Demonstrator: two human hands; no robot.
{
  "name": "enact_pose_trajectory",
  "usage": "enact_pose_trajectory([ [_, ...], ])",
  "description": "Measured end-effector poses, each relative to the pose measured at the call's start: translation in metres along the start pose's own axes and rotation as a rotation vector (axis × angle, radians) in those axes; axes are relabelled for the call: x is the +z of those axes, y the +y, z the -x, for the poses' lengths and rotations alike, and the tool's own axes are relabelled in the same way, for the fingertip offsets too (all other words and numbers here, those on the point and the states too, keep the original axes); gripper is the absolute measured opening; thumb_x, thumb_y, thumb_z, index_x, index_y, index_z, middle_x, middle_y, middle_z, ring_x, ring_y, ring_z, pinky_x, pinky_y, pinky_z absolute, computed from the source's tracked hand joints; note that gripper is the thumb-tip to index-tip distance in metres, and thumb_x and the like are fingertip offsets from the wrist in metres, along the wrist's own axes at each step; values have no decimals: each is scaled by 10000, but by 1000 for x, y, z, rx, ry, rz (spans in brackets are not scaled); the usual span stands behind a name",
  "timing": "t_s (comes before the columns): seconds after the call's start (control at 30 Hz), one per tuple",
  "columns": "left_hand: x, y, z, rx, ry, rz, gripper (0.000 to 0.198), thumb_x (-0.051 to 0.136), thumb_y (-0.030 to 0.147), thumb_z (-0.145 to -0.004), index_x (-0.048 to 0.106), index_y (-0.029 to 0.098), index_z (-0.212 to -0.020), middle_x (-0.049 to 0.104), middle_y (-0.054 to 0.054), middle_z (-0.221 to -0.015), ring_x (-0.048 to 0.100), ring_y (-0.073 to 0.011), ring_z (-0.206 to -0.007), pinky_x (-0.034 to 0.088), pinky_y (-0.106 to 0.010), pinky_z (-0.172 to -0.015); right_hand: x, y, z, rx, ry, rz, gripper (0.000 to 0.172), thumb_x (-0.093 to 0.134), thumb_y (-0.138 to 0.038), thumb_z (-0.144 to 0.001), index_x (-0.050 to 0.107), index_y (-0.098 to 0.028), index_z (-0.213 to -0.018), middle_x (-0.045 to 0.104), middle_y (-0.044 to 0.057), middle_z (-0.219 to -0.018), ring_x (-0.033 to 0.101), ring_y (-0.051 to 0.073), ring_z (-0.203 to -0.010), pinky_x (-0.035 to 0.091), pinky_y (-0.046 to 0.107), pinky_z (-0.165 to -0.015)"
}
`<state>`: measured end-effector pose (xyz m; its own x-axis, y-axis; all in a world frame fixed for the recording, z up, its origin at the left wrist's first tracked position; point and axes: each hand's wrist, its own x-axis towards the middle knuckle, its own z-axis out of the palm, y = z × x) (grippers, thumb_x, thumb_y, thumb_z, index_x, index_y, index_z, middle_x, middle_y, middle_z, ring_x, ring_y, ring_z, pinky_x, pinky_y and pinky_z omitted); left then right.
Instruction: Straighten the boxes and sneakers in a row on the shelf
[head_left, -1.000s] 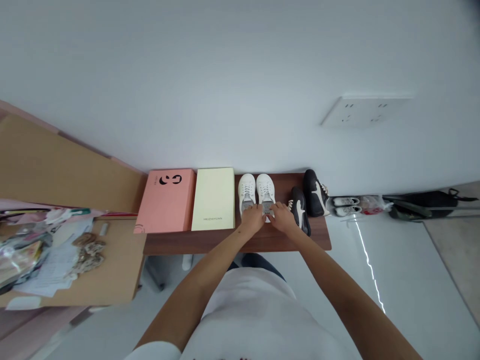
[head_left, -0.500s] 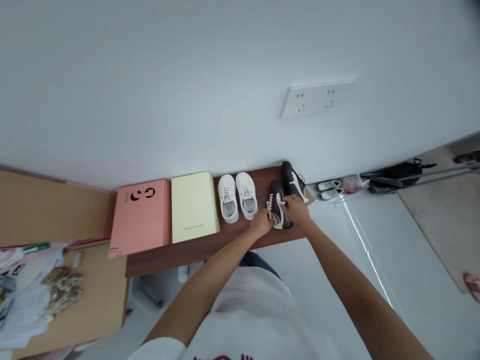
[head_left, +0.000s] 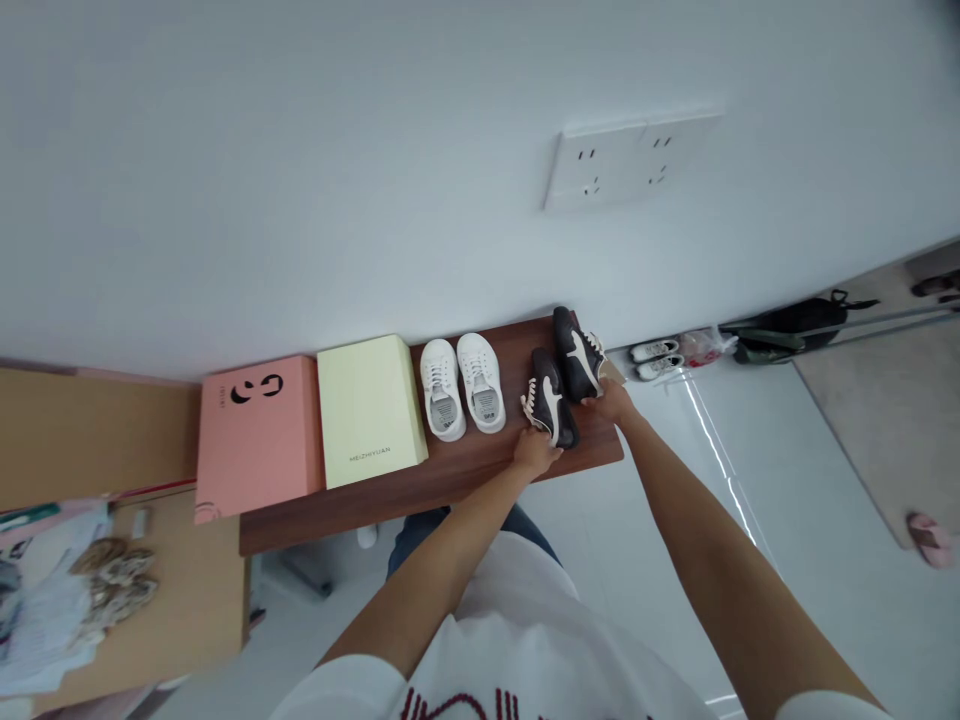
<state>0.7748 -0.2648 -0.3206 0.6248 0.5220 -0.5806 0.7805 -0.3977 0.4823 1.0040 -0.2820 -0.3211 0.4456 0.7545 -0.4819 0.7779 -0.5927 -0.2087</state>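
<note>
Two black sneakers with cream side stripes and laces lie toward the right end of a brown wooden shelf [head_left: 480,465], tilted onto their sides. My left hand [head_left: 536,452] is closed at the heel end of the nearer black sneaker [head_left: 551,402]. Gripped at its heel end by my right hand [head_left: 611,402] is the farther black sneaker [head_left: 576,355], close to the wall. Some fingers of both hands are hidden by the shoes. Just left of them, a left white sneaker [head_left: 442,385] and a right white sneaker [head_left: 481,380] stand side by side, toes toward the wall.
A pale yellow box [head_left: 371,410] and a pink box [head_left: 259,440] fill the shelf's left part. An open cardboard box [head_left: 199,590] holds papers and brown items. A wall socket [head_left: 634,160] sits above; patterned shoes [head_left: 656,358] and a dark bag [head_left: 806,328] rest on the floor.
My right hand has left the nearer black sneaker and taken hold of the farther one's heel end. My left hand stays at the nearer sneaker. The whole view has shifted slightly.
</note>
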Motion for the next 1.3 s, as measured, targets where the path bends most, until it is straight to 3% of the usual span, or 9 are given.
enact_pose_trajectory([
  [0.23, -19, 1, 4, 145, 31, 4, 209, 630, 333, -938, 723, 176, -1040, 743, -99, -1125, 680, -241, -1108, 512, -320, -978, -9, -12, 8, -205, 67, 66, 419, 659, -347, -895, 635, -144, -1260, 702, 154, -1204, 582, 311, -1195, 443, 364, -991],
  [0.43, -59, 10, 9, 181, 56, -122, 263, 548, 335, -977, 705, 194, -1133, 739, -121, -1138, 679, -277, -1136, 504, -365, -1003, -22, -26, 31, -250, 0, 227, 296, 592, -330, -949, 654, -158, -1181, 700, 179, -1165, 585, 317, -1162, 432, 369, -947],
  [0.63, -89, 18, -9, 166, 72, -227, 283, 512, 253, -965, 704, 162, -1151, 734, -153, -1107, 683, -301, -1127, 504, -414, -1017, -21, -47, 41, -251, -15, 289, 239, 570, -290, -961, 647, -161, -1146, 692, 199, -1214, 550, 336, -1214, 420, 394, -956],
  [0.87, -90, 24, -27, 145, 16, -277, 299, 539, 155, -923, 695, 136, -1178, 727, -184, -1119, 679, -314, -1140, 503, -428, -1011, -17, -56, 27, -223, -18, 339, 201, 543, -212, -959, 650, -167, -1122, 704, 177, -1214, 551, 315, -1222, 406, 411, -979],
  [1.03, -87, 33, -37, 136, 6, -275, 312, 542, 142, -927, 695, 116, -1198, 729, -204, -1105, 669, -326, -1173, 487, -442, -1039, -19, -53, 23, -214, -2, 359, 271, 455, -105, -955, 661, -146, -1127, 709, 193, -1218, 567, 313, -1199, 403, 424, -962],
  [1.3, -84, 32, -49, 57, -2, -242, 295, 512, 94, -947, 719, 72, -1155, 733, -219, -1078, 679, -315, -1161, 495, -438, -1031, -13, -53, 18, -211, -33, 341, 261, 549, -179, -931, 663, -149, -1164, 709, 207, -1224, 570, 339, -1218, 417, 456, -986],
])
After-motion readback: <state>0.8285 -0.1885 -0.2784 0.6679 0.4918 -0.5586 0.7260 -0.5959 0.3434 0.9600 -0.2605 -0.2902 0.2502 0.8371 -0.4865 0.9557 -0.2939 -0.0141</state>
